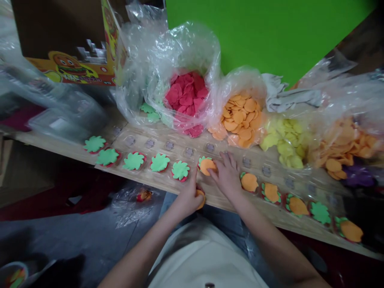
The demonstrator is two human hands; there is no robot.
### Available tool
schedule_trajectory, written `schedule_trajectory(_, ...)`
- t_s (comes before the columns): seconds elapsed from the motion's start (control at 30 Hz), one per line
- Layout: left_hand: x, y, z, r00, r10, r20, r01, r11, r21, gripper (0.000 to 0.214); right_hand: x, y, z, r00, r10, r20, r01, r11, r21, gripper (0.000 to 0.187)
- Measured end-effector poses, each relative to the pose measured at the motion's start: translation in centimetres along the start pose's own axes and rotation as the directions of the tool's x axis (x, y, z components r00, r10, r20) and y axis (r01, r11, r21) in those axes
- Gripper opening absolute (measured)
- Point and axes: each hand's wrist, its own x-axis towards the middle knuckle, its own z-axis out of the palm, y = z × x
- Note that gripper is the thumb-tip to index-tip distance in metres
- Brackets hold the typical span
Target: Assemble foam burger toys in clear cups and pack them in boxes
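My left hand is curled round an orange round foam piece at the table's front edge, its index finger pointing up. My right hand lies with fingers spread, one fingertip touching an orange foam piece that sits on a green leaf-shaped piece in a clear tray. To the left, green scalloped pieces lie over red ones in a row of tray cups. On the right, several cups hold orange pieces over green; one shows a green piece on top.
Behind the trays stand clear bags of red pieces, orange pieces and yellow pieces. More orange pieces lie at right. A printed carton and stacked clear plastic packaging are at left. A green panel rises behind.
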Motion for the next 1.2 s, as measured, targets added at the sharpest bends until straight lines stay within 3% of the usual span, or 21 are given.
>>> schedule_trajectory(0.3,0.4,-0.4,-0.3,1.000,0.002,0.020,-0.004,0.993,0.119,0.087,2.3,1.8,1.3,0.993,-0.093,0.066,0.076,0.969,0.234,0.020)
schedule_trajectory(0.4,0.4,-0.4,-0.4,1.000,0.009,0.024,-0.012,0.991,0.134,0.087,2.2,2.1,1.3,0.993,-0.111,0.048,0.098,0.970,0.220,0.029)
schedule_trajectory(0.6,0.5,0.0,-0.1,0.999,0.034,0.014,-0.035,0.989,0.146,0.086,0.8,1.2,0.3,0.962,-0.269,0.048,0.267,0.963,0.038,0.031)
schedule_trajectory(0.7,0.3,0.5,-0.2,0.999,0.027,-0.036,-0.027,1.000,0.000,0.077,0.0,0.2,-0.5,0.974,-0.226,0.033,0.222,0.971,0.092,0.036)
schedule_trajectory(0.77,-0.1,1.2,-0.6,0.992,-0.027,-0.120,-0.003,0.971,-0.241,0.064,-0.6,-0.9,-0.9,0.991,-0.132,0.032,0.118,0.953,0.279,0.036)
schedule_trajectory(0.83,-0.5,2.1,-1.4,0.974,-0.145,-0.172,0.037,0.857,-0.515,0.054,-1.1,-2.3,-1.0,0.988,-0.031,0.150,-0.060,0.822,0.566,0.035)
schedule_trajectory(0.9,-0.9,2.9,-2.5,0.952,-0.250,-0.178,0.062,0.723,-0.688,0.049,-1.3,-3.8,-0.7,0.935,-0.007,0.353,-0.285,0.577,0.766,0.032)
schedule_trajectory(0.97,-1.4,3.5,-3.7,0.928,-0.308,-0.211,0.049,0.660,-0.750,0.042,-0.9,-5.1,0.0,0.868,-0.028,0.496,-0.448,0.387,0.806,0.027)
schedule_trajectory(1.0,-1.6,3.6,-4.2,0.917,-0.325,-0.231,0.038,0.648,-0.760,0.039,-0.5,-5.7,0.4,0.850,-0.028,0.526,-0.485,0.349,0.802,0.025)
schedule_trajectory(1.1,-2.1,3.2,-5.9,0.906,-0.334,-0.262,0.026,0.659,-0.751,0.035,1.2,-7.0,1.5,0.873,-0.013,0.488,-0.440,0.412,0.798,0.020)
schedule_trajectory(1.2,-2.1,1.7,-7.2,0.892,-0.248,-0.379,-0.051,0.776,-0.628,0.032,2.7,-7.7,2.5,0.940,0.010,0.340,-0.263,0.657,0.706,0.015)
